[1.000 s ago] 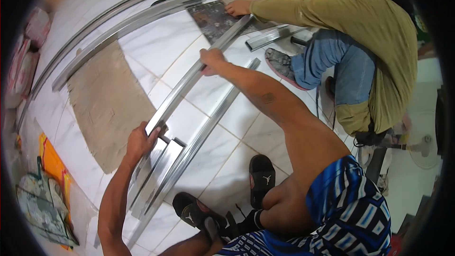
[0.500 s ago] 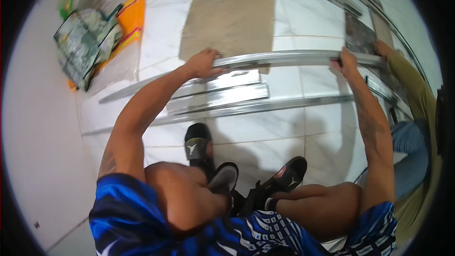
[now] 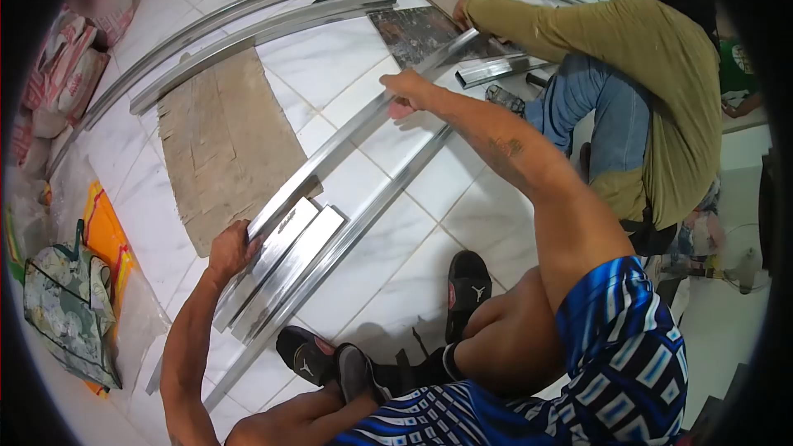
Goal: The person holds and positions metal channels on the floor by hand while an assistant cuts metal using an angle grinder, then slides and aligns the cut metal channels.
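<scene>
A long silvery metal bar [image 3: 330,151] slants across the tiled floor between my hands. My left hand [image 3: 234,249] is closed round its lower part. Farther up, my right hand [image 3: 408,92] grips the same bar, thumb and fingers around it. A co-worker's hand [image 3: 462,13] is near the bar's far end, partly hidden by the sleeve. Below my bar lie two short metal pieces [image 3: 307,258] side by side, and another long bar [image 3: 376,208] runs parallel to them.
Brown board [image 3: 235,144] lies left of the bar; long metal bars [image 3: 273,26] stretch behind it. A dark stained tile [image 3: 413,33] is near the crouching co-worker [image 3: 619,99]. Bags [image 3: 70,310] are on the left. My sandals [image 3: 468,291] rest on the floor.
The view swung toward my left and then back toward the co-worker. Both my hands have stayed on the long bar throughout.
</scene>
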{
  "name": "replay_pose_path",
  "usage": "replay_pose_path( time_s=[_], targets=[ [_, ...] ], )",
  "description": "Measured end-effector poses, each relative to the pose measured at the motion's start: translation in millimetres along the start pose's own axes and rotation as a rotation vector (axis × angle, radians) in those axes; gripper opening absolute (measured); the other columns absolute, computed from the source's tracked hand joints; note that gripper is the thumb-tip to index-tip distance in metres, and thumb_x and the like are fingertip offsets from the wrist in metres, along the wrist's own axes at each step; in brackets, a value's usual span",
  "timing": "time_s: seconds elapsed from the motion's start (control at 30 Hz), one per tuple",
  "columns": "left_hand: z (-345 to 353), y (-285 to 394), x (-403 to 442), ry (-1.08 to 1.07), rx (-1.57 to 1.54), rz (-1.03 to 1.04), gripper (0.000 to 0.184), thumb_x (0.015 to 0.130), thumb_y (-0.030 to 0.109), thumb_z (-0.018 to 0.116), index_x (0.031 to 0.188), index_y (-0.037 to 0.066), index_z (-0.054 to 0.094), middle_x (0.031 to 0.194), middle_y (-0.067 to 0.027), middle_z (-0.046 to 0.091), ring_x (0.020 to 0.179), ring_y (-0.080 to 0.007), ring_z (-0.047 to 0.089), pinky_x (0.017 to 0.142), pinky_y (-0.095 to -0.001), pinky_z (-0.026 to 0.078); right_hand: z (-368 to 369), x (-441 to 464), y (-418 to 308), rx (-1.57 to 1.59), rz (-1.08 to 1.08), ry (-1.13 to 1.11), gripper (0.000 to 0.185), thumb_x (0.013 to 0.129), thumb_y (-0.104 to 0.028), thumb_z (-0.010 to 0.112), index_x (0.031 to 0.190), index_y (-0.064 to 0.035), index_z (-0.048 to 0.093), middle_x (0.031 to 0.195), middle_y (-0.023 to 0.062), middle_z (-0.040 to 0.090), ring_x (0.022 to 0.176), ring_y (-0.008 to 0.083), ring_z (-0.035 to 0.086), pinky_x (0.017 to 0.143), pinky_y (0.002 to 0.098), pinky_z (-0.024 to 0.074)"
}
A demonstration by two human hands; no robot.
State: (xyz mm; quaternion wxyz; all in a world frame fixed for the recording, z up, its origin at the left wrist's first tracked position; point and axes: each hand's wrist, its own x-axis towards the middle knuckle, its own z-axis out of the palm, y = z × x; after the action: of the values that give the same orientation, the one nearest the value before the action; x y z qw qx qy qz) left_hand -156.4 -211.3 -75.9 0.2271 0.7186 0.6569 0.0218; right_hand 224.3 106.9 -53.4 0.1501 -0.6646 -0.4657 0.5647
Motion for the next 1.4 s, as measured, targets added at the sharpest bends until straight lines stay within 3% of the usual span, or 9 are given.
replay_pose_path(
  time_s=[0.17,0.27,0.47,0.77,1.07,1.17,1.27,1.4],
  targets=[
    [3,-5,-1,0.033,-0.033,0.012,0.034,0.089,0.029,0.064,0.108,0.002,0.056,0.095,-0.022,0.063,0.089,-0.042,0.062,0.077,-0.0493,0.05,6,4,-6,-0.137,0.081,-0.063,0.055,0.089,-0.032,0.061,0.117,0.0131,0.047,0.09,0.0315,0.06,0.069,0.0374,0.067,0.051,0.0448,0.0602],
    [0,-6,-3,0.017,-0.028,0.012,0.033,0.089,0.029,0.064,0.108,0.002,0.055,0.096,-0.0233,0.063,0.09,-0.0425,0.062,0.077,-0.0496,0.05,8,0,-5,-0.106,0.068,-0.068,0.047,0.086,-0.027,0.058,0.113,0.012,0.054,0.096,0.031,0.06,0.074,0.0399,0.068,0.055,0.0449,0.0611],
    [-9,-12,-13,-0.046,-0.083,-0.082,0.032,0.089,0.029,0.064,0.106,0.003,0.056,0.097,-0.0233,0.063,0.09,-0.0437,0.062,0.077,-0.0501,0.049,25,-11,-7,-0.175,0.095,-0.108,0.046,0.087,-0.025,0.054,0.114,0.0115,0.055,0.096,0.0315,0.061,0.074,0.0378,0.069,0.052,0.0426,0.0605],
    [-6,-19,-22,0.007,-0.166,-0.084,0.035,0.089,0.03,0.065,0.104,0.0,0.057,0.097,-0.0232,0.063,0.088,-0.0435,0.062,0.076,-0.0484,0.049,36,-4,1,-0.229,0.104,-0.18,0.05,0.092,-0.032,0.051,0.115,0.0119,0.052,0.092,0.0311,0.062,0.072,0.0348,0.07,0.053,0.0407,0.0613],
    [-5,-15,-22,-0.021,-0.155,-0.12,0.038,0.088,0.033,0.067,0.103,-0.001,0.058,0.082,-0.0254,0.064,0.078,-0.0429,0.063,0.072,-0.0476,0.05,37,-15,0,-0.259,0.181,-0.157,0.051,0.091,-0.031,0.05,0.118,0.012,0.05,0.095,0.0324,0.062,0.076,0.0368,0.07,0.057,0.0426,0.0624],
    [-11,-8,-21,-0.065,-0.174,-0.167,0.038,0.088,0.033,0.066,0.103,-0.001,0.058,0.085,-0.0267,0.065,0.079,-0.0428,0.064,0.072,-0.0473,0.05,36,-13,5,-0.244,0.15,-0.165,0.051,0.091,-0.032,0.049,0.119,0.0118,0.05,0.095,0.0325,0.062,0.076,0.0364,0.07,0.056,0.0433,0.0623],
    [-5,-14,-19,-0.023,-0.158,-0.137,0.04,0.087,0.034,0.067,0.104,-0.001,0.06,0.086,-0.0276,0.066,0.081,-0.0426,0.066,0.074,-0.0467,0.051,32,-7,7,-0.213,0.183,-0.228,0.06,0.087,-0.029,0.054,0.133,0.0075,0.043,0.112,0.0378,0.056,0.082,0.0419,0.069,0.058,0.0422,0.0619],
    [-19,-8,-23,-0.132,-0.156,-0.248,0.043,0.085,0.037,0.068,0.103,-0.002,0.063,0.085,-0.0277,0.067,0.083,-0.0426,0.066,0.075,-0.0461,0.052,39,-11,13,-0.132,0.159,-0.333,0.06,0.087,-0.029,0.053,0.134,0.0078,0.041,0.115,0.0393,0.053,0.087,0.0442,0.068,0.061,0.0433,0.0622]
  ],
)
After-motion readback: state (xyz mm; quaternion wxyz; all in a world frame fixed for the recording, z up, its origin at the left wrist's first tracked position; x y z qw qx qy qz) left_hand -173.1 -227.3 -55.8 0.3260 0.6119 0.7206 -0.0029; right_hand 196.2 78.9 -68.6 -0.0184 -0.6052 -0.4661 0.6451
